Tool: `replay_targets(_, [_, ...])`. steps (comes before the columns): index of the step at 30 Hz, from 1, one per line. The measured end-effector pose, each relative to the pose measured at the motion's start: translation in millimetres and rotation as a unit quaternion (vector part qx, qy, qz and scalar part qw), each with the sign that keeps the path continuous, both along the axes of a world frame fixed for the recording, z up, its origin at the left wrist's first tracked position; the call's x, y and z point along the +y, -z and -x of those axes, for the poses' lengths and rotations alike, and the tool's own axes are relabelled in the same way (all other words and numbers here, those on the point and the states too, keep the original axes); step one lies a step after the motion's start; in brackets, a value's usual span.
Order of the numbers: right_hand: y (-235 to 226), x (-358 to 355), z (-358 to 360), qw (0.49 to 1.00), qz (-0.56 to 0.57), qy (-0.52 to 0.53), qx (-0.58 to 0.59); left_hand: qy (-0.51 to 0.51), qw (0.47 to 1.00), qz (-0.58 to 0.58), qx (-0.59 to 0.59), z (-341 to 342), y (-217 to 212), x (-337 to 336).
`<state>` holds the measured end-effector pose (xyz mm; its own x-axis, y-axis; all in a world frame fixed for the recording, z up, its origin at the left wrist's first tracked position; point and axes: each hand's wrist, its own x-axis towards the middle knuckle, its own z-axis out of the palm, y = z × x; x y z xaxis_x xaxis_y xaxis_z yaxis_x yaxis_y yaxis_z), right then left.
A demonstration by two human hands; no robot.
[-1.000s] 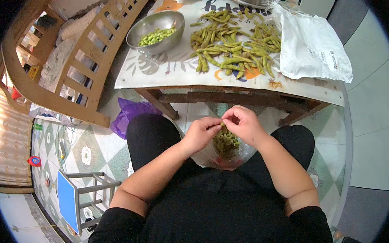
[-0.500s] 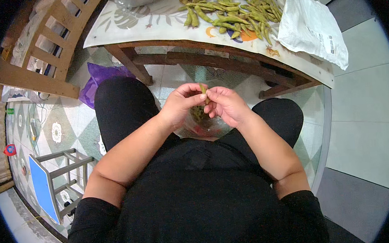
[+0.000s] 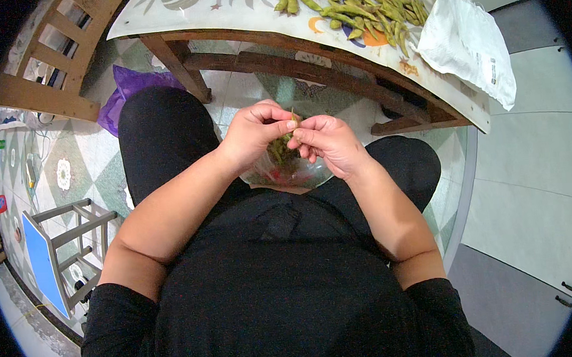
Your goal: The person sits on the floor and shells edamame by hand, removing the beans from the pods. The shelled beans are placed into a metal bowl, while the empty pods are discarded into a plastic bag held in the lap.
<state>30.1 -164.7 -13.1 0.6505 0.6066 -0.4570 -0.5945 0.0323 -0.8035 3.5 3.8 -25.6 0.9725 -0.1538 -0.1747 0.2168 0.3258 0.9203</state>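
Between my knees, my left hand (image 3: 254, 131) and my right hand (image 3: 329, 143) meet at the fingertips. Both are closed in a pinch on one small green soybean pod (image 3: 293, 116), which is mostly covered by the thumbs and fingers. Right below them sits a clear plastic bag (image 3: 307, 177) with brownish-green pods or shells inside, partly hidden by my hands. A loose pile of green soybean pods (image 3: 354, 8) lies on the table ahead, beyond my reach of the moment.
The table (image 3: 222, 20) has a patterned cover and a wooden frame. A white bag (image 3: 465, 40) hangs over its right edge. Purple plastic (image 3: 121, 97) lies by my left knee. A blue-topped stool (image 3: 46, 261) stands at left, near a wooden bench (image 3: 48, 95). Pale cabinets (image 3: 530, 155) line the right.
My view has shifted, taking the metal bowl on the table out of sight. My fingers still pinch the pod, with the grip slightly changed, and more of the clear bag shows.
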Motion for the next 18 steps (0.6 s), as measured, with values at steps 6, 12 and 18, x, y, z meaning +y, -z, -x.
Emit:
replay_targets(6, [-4.5, 0.7, 2.1, 1.000, 0.005, -0.008, 0.025, -0.006, 0.989, -0.099, -0.107, -1.0, 8.5, 0.8])
replay_targets(12, [-2.0, -1.5, 1.0, 0.993, -0.077, -0.027, 0.086, -0.010, 0.976, -0.131, -0.173, 0.6, 6.2, 1.2])
replay_targets(18, [1.5, 0.2, 5.3, 0.978, -0.149, -0.022, 0.144, -0.012, 0.958, -0.172, -0.229, 2.3, -2.5, 2.1])
